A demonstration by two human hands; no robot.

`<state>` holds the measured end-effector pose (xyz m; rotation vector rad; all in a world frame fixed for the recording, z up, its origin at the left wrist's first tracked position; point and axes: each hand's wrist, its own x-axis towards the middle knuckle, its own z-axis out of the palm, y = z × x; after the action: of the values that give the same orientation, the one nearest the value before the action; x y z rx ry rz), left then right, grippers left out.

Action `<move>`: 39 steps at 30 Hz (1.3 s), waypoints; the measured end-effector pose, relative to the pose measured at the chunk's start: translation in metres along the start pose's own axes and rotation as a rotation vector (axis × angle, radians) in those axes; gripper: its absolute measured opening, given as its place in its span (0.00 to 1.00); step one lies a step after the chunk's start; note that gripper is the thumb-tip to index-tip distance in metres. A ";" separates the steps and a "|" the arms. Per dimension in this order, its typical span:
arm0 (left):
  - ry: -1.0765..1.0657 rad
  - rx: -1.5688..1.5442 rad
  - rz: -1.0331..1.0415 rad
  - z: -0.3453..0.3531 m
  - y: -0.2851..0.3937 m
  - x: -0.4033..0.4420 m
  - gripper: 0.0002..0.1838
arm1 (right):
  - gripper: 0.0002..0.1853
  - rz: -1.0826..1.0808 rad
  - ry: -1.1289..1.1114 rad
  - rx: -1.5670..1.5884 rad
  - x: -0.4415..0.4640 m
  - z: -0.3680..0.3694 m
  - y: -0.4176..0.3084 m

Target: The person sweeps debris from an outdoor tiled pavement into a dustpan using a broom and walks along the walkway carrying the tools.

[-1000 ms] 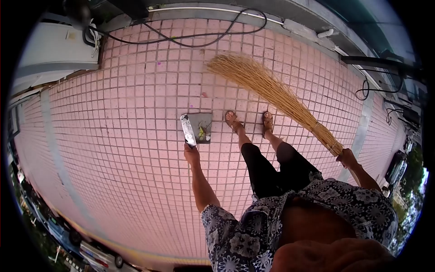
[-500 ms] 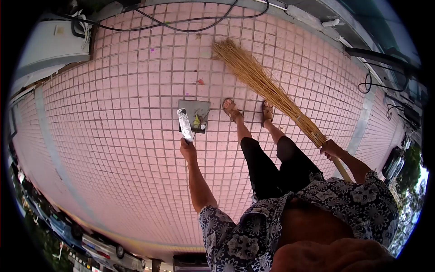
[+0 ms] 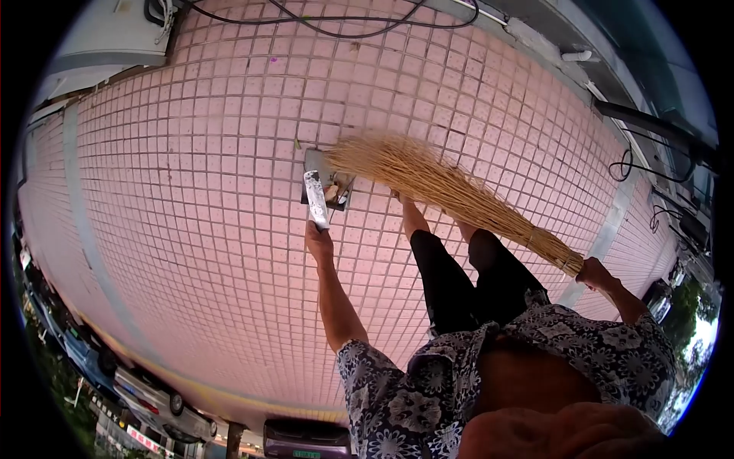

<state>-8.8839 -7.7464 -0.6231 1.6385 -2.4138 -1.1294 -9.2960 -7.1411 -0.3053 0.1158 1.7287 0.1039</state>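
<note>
My left hand [image 3: 319, 243] is closed round the dustpan [image 3: 315, 159], at the near end of its worn white upright part. Brown and pale litter [image 3: 332, 192] lies in the pan, partly hidden behind that part. My right hand [image 3: 600, 275] grips a long twig broom [image 3: 459, 191] at its bound end, off to the right. The broom slants across in front of my legs. Its blurred bristle tips are at the dustpan's far right edge; whether they touch it I cannot tell. Both feet are mostly hidden behind the bristles.
Pink tiled paving [image 3: 206, 229] spreads all round. A small green leaf [image 3: 297, 144] lies just beyond the dustpan, and a purple petal [image 3: 274, 59] farther off. A black hose [image 3: 367, 34] crosses the far side. Parked cars [image 3: 160, 394] stand at lower left.
The broom's bristles have swept left and nearer, over to the dustpan, while my right hand moved right and nearer. The red scrap on the tiles no longer shows there. My left hand keeps its hold.
</note>
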 end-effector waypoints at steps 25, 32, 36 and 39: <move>0.230 -0.128 -0.216 -0.056 -0.093 -0.047 0.05 | 0.09 -0.030 -0.018 -0.107 0.057 0.007 -0.118; 0.195 -0.134 -0.273 -0.038 -0.119 -0.077 0.05 | 0.11 -0.047 -0.032 -0.347 -0.007 -0.014 -0.104; 0.233 -0.176 -0.267 -0.033 -0.108 -0.099 0.05 | 0.11 -0.115 0.069 -0.224 0.004 -0.036 -0.132; 0.231 -0.161 -0.252 -0.027 -0.125 -0.113 0.05 | 0.11 -0.223 0.181 -0.099 0.042 -0.038 -0.183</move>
<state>-8.7220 -7.6930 -0.6319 1.9366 -1.9678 -1.0609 -9.3435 -7.3164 -0.3652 -0.1643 1.9009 0.0359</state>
